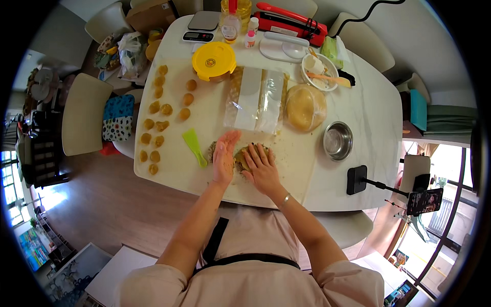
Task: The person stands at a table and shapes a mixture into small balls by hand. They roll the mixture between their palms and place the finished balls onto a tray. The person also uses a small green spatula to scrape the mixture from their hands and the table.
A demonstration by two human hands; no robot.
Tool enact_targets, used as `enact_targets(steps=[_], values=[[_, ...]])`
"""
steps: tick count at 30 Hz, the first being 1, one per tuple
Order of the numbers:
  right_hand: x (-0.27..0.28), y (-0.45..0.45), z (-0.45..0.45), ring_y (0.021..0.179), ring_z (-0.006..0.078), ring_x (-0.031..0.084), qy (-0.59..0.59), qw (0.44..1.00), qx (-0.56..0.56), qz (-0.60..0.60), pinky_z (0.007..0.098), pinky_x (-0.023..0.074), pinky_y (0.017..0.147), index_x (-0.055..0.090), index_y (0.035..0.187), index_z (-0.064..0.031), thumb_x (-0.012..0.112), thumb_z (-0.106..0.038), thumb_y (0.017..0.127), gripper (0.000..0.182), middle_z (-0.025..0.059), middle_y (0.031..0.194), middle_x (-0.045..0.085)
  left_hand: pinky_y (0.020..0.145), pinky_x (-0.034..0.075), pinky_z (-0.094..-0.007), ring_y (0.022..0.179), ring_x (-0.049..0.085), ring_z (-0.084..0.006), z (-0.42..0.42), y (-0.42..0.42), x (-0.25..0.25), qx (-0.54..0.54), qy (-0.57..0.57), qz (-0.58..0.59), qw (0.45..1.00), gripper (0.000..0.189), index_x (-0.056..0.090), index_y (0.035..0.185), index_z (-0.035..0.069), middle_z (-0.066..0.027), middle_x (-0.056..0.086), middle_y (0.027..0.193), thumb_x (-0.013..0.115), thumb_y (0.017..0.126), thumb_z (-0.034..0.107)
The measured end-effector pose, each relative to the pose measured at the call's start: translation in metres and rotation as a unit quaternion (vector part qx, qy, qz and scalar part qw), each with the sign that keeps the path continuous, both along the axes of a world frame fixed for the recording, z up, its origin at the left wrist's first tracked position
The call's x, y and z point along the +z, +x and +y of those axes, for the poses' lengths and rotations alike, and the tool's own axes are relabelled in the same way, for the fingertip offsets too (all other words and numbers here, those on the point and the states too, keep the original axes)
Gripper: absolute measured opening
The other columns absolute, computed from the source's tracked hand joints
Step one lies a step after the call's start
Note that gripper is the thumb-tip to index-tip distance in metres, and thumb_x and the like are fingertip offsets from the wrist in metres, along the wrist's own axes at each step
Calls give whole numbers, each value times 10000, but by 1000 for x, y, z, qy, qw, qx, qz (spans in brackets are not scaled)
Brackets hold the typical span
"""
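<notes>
My right hand (262, 169) lies palm down, fingers spread, on a flattened piece of dough with a dark crumbly filling (241, 158). On its left side stands my left hand (225, 157), tilted on edge with the palm turned inward, touching or close to the same piece. A speckled lump (211, 151) is partly hidden behind the left hand. Left of it lies a green plastic scraper (195, 147). Small yellow-brown dough balls (188, 99) sit in columns at the mat's left. Above the hands is a clear plastic bag (255, 100), beside a large wrapped dough ball (306, 108).
A steel bowl (338, 141) and a phone stand (356, 180) are on the right. A yellow-lidded container (214, 61), a kitchen scale (198, 36), bottles, a white bowl (319, 72) with utensils and a red appliance (289, 28) stand towards the far side.
</notes>
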State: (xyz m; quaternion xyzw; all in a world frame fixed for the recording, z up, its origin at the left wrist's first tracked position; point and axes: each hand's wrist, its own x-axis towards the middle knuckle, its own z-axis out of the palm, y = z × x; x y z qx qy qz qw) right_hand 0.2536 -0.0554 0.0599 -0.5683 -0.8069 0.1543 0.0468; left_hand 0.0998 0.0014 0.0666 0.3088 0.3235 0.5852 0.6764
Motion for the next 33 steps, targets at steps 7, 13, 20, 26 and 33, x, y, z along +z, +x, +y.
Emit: enact_targets(steps=[7,13,20,26,33], values=[[-8,2,8,1433,295,199,-51,995,-15,79,525,83,1166,399,1427,-97,409,-455,969,582,106,1513,320,1135,242,-386,1325,393,-263,3,-3,-5,-30,-6,60,998,472,424,1354,-23,-154,475,1374,362,1021,306],[29,42,27,1224,235,508,-366,715,-285,523,393,312,1098,457,1370,-60,300,-449,1025,543,118,1252,596,1120,268,-342,1300,429,-211,14,13,6,-163,-53,202,964,477,528,1302,-21,-121,528,1341,361,1031,334],[36,57,47,1066,192,604,-489,544,-345,588,319,500,904,513,1293,-54,297,-499,1019,565,75,1211,606,1111,281,-339,1275,457,-213,27,45,-4,-299,-57,72,950,572,523,1325,-6,-89,548,1335,282,1036,424],[34,38,42,1112,207,580,-473,485,-396,620,366,497,919,453,1354,-66,280,-619,971,694,75,1252,577,1112,280,-359,1287,448,-220,-2,63,-3,-203,8,243,949,587,513,1337,16,-125,527,1358,250,1033,444],[28,4,21,1250,211,456,-407,444,-414,682,360,406,1017,345,1433,-100,197,-726,916,825,63,1351,478,1051,349,-342,1228,482,-219,-32,73,-6,-17,147,360,921,469,455,1374,8,-158,489,1374,424,1009,302]])
